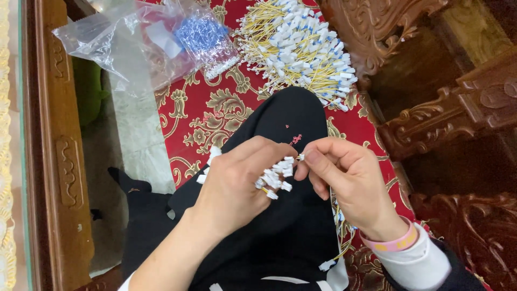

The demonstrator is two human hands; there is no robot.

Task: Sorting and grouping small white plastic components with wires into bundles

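Observation:
My left hand (237, 180) is closed around a bunch of thin wires tipped with small white plastic connectors (276, 177), which fan out past my fingers. My right hand (344, 178) pinches one white connector (300, 157) at the top of that bunch between thumb and forefinger. Yellow wires (339, 226) trail down under my right wrist, which wears a pink band (396, 243). Both hands hover over my knee in black trousers (285, 118).
A large heap of yellow wires with white and blue ends (299, 46) lies on the red and gold patterned cushion (210, 116). A clear plastic bag with blue parts (161, 40) sits at upper left. Carved dark wooden furniture (431, 81) rises on the right; a wooden table edge (56, 140) runs along the left.

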